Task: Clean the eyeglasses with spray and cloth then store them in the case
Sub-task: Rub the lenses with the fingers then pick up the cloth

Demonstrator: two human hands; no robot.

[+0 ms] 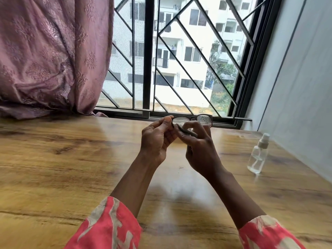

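Dark-framed eyeglasses [193,119] are held above the wooden table [71,168]: left hand [158,139] fingers pinch the frame's left end, right hand [199,146] fingers grip a small grey cloth [186,132] against it. Droplets speckle the right lens. A clear spray bottle [257,155] stands well apart, rightward.

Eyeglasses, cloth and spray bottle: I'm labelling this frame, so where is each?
Eyeglasses [204,119], head view, on the droplet-covered lens.
Cloth [187,132], head view, on the dark fold pinched in the right hand [201,150].
Spray bottle [257,157], head view, on its clear body.
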